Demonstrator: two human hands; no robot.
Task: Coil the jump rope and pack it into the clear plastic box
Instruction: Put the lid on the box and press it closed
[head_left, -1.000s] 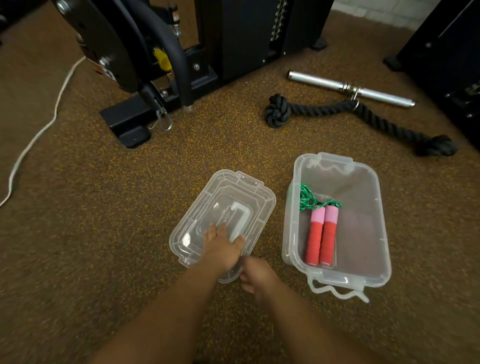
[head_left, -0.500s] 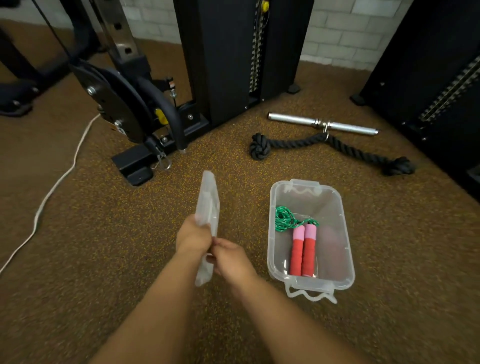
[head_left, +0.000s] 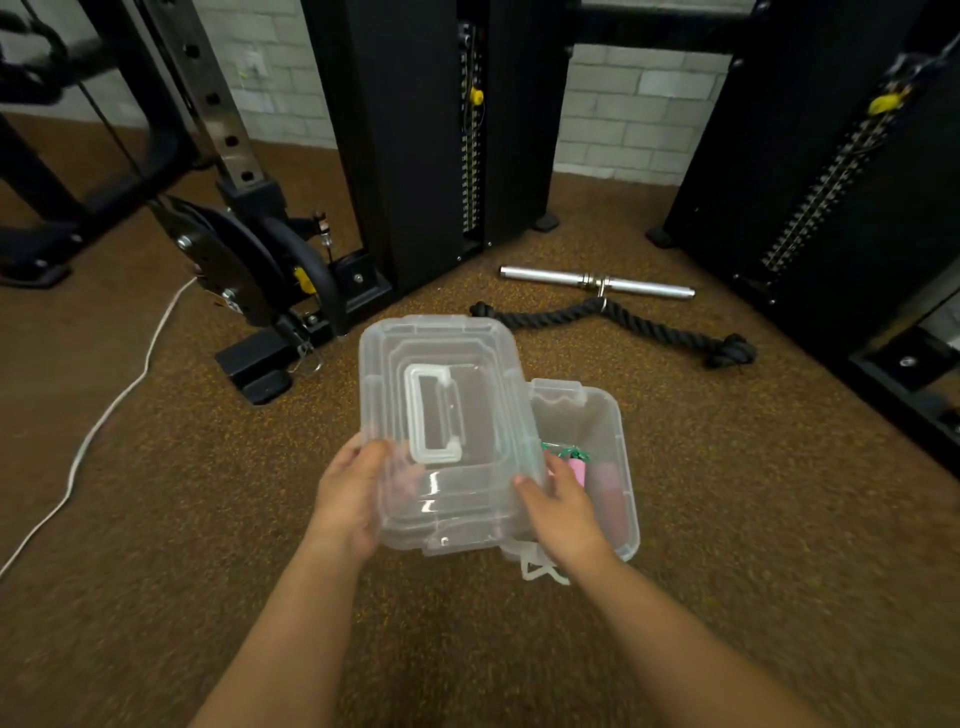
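Both hands are gripping the clear lid (head_left: 441, 415) by its near corners, the left hand (head_left: 349, 499) curling round the left edge and the right hand (head_left: 563, 506) round the right; the lid is hanging over the left part of the clear plastic box (head_left: 613, 441), which is sitting on the floor (head_left: 208, 519); the jump rope (head_left: 575, 464) is lying inside the box, partly hidden; a black rope attachment (head_left: 649, 325) and a metal bar (head_left: 597, 282) are lying on the floor beyond the box.

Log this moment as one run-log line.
lid: held by left hand, right hand | box: open | rope: inside
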